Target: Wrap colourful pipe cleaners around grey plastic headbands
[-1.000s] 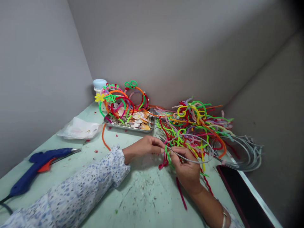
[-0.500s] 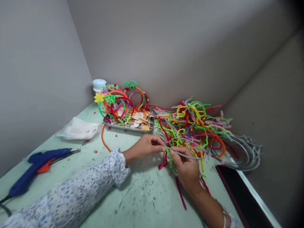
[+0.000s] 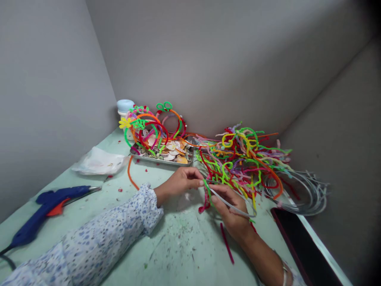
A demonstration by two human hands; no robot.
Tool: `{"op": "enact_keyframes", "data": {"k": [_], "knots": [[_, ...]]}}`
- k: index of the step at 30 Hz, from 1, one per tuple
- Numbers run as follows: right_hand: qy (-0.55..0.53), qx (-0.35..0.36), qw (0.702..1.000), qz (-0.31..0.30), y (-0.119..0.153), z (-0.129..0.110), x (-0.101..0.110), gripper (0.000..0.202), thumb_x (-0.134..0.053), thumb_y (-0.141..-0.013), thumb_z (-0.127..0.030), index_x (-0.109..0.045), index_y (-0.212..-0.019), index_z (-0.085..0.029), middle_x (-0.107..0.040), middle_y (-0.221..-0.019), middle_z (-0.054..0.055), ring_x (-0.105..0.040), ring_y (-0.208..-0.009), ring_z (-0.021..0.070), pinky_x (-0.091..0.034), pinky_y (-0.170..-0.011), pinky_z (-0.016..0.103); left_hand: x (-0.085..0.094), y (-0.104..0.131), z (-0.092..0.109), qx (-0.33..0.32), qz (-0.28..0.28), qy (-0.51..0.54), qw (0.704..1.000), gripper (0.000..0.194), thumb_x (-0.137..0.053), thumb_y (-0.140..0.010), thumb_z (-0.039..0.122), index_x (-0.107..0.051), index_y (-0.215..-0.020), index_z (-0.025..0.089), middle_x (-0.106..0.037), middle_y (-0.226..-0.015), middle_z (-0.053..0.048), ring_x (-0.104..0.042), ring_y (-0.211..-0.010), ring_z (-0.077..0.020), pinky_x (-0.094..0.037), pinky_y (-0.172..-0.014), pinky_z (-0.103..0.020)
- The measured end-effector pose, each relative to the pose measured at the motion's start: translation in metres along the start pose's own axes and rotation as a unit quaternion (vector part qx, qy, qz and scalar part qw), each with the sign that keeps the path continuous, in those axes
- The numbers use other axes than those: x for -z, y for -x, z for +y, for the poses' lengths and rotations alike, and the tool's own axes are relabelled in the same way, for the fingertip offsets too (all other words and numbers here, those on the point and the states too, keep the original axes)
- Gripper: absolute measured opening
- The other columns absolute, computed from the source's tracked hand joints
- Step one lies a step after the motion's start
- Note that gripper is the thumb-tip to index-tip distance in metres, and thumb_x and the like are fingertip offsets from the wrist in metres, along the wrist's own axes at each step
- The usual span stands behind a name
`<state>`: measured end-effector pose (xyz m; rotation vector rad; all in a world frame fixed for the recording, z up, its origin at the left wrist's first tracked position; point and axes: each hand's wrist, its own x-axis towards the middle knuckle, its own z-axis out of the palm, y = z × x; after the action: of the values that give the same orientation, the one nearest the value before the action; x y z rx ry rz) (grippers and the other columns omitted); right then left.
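Near the middle of the table, my left hand (image 3: 183,179) pinches one end of a thin grey headband (image 3: 235,208), where a green pipe cleaner (image 3: 206,188) lies around or against it. My right hand (image 3: 233,216) is closed on the same headband just to the right, thumb and fingers near the green strand. The band curves over the right fingers. Which fingertip presses the pipe cleaner is partly hidden. A pink-red pipe cleaner (image 3: 203,208) hangs or lies just below the fingertips.
A heap of coloured pipe cleaners (image 3: 238,151) lies behind my right hand, beside a bundle of grey headbands (image 3: 312,198). A metal tray (image 3: 157,160) holds shells and decorated headbands. Around are a blue glue gun (image 3: 50,206), a plastic bag (image 3: 99,162), a white bottle (image 3: 125,106) and a dark phone (image 3: 300,246).
The grey headband has tilted, its loop dropping lower over my right hand. The green pipe cleaner and my fingertips have shifted slightly left.
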<state>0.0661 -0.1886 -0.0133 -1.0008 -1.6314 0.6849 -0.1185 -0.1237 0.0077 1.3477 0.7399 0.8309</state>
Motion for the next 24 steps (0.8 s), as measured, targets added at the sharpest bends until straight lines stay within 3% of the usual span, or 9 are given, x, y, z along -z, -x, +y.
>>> {"op": "enact_keyframes", "data": {"k": [5, 10, 13, 16, 20, 22, 24], "knots": [[-0.045, -0.009, 0.999, -0.009, 0.001, 0.004, 0.004, 0.027, -0.054, -0.088, -0.035, -0.067, -0.108, -0.022, -0.07, -0.094, 0.006, -0.067, -0.083, 0.0203, -0.057, -0.07, 0.033, 0.003, -0.003, -0.004, -0.008, 0.009, 0.006, 1.0, 0.018, -0.073, -0.068, 0.028, -0.063, -0.073, 0.014, -0.055, -0.062, 0.002, -0.046, -0.056, -0.0081, -0.034, -0.057, -0.023], [-0.074, -0.096, 0.993, 0.006, 0.001, 0.004, -0.002, 0.031, -0.059, -0.084, -0.041, -0.069, -0.102, -0.018, -0.072, -0.085, 0.007, -0.068, -0.072, 0.019, -0.057, -0.063, 0.031, 0.008, -0.007, -0.01, -0.025, 0.065, 0.03, 0.997, 0.015, -0.071, -0.068, 0.025, -0.06, -0.072, 0.015, -0.052, -0.061, 0.004, -0.043, -0.054, -0.0074, -0.032, -0.056, -0.022], [-0.078, -0.155, 0.983, -0.058, -0.001, -0.005, -0.004, 0.037, -0.061, -0.083, -0.043, -0.068, -0.106, -0.014, -0.072, -0.08, 0.007, -0.068, -0.067, 0.0188, -0.057, -0.063, 0.033, 0.011, -0.008, -0.01, -0.039, 0.108, 0.047, 0.992, 0.015, -0.07, -0.069, 0.024, -0.058, -0.071, 0.015, -0.049, -0.06, 0.004, -0.041, -0.053, -0.0069, -0.031, -0.054, -0.022], [-0.11, -0.187, 0.966, -0.141, -0.005, -0.021, 0.004, 0.039, -0.057, -0.086, -0.044, -0.066, -0.111, -0.015, -0.072, -0.088, 0.009, -0.069, -0.07, 0.018, -0.056, -0.065, 0.032, 0.012, -0.009, -0.009, -0.057, 0.146, 0.067, 0.985, 0.015, -0.069, -0.069, 0.023, -0.056, -0.069, 0.016, -0.049, -0.061, 0.005, -0.041, -0.053, -0.0069, -0.031, -0.054, -0.021], [-0.25, -0.168, 0.923, -0.238, -0.012, -0.038, 0.021, 0.043, -0.05, -0.088, -0.052, -0.071, -0.103, -0.018, -0.073, -0.088, 0.01, -0.069, -0.072, 0.0204, -0.055, -0.064, 0.034, 0.011, -0.01, -0.008, -0.06, 0.16, 0.114, 0.979, 0.015, -0.069, -0.07, 0.02, -0.055, -0.069, 0.015, -0.049, -0.06, 0.004, -0.041, -0.054, -0.0068, -0.031, -0.054, -0.02], [-0.304, -0.161, 0.913, -0.221, -0.015, -0.037, 0.024, 0.044, -0.049, -0.086, -0.055, -0.073, -0.092, -0.019, -0.072, -0.081, 0.01, -0.068, -0.068, 0.021, -0.054, -0.06, 0.034, 0.008, -0.009, -0.01, -0.053, 0.156, 0.149, 0.975, 0.015, -0.069, -0.069, 0.019, -0.055, -0.07, 0.015, -0.049, -0.061, 0.004, -0.042, -0.054, -0.0067, -0.031, -0.054, -0.02], [-0.296, -0.187, 0.923, -0.161, -0.017, -0.028, 0.021, 0.039, -0.052, -0.086, -0.051, -0.073, -0.087, -0.017, -0.071, -0.075, 0.008, -0.067, -0.064, 0.0187, -0.052, -0.058, 0.031, 0.004, -0.008, -0.013, -0.04, 0.15, 0.176, 0.972, 0.015, -0.07, -0.069, 0.019, -0.056, -0.071, 0.015, -0.05, -0.061, 0.004, -0.042, -0.054, -0.0064, -0.031, -0.054, -0.019]]}}
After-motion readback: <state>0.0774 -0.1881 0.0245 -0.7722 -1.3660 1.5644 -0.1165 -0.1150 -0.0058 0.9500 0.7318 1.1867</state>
